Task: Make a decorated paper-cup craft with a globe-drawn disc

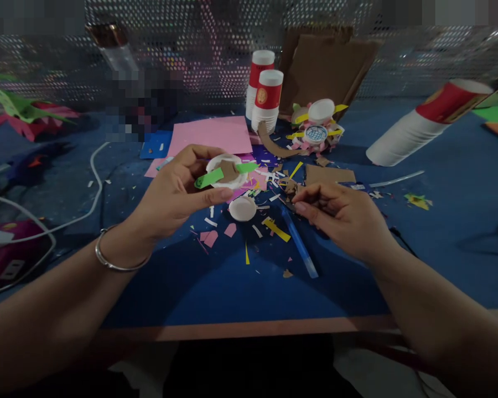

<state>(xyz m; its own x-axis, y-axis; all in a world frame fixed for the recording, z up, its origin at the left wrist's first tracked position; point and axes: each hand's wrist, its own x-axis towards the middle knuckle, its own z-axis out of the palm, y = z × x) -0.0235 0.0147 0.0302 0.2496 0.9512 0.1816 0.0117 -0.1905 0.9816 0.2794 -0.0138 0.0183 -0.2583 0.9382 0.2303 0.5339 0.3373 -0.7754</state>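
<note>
My left hand (175, 190) is closed round a small white paper cup bottom (225, 171) that carries a green paper strip (216, 175) and a brown cardboard piece. My right hand (343, 216) is curled low over the blue table, fingers pinched on something dark and thin that I cannot make out. A white round cup base (242, 209) lies on the table between the two hands. A blue glue stick (299, 243) lies just below my right hand's fingers.
Paper scraps litter the blue table (216, 287). Pink paper (213, 136), two stacks of red-and-white cups (267, 99), a finished cup craft (316, 128) and brown cardboard (327, 66) stand behind. A tipped cup stack (427, 121) lies at right; white cables (92, 193) at left.
</note>
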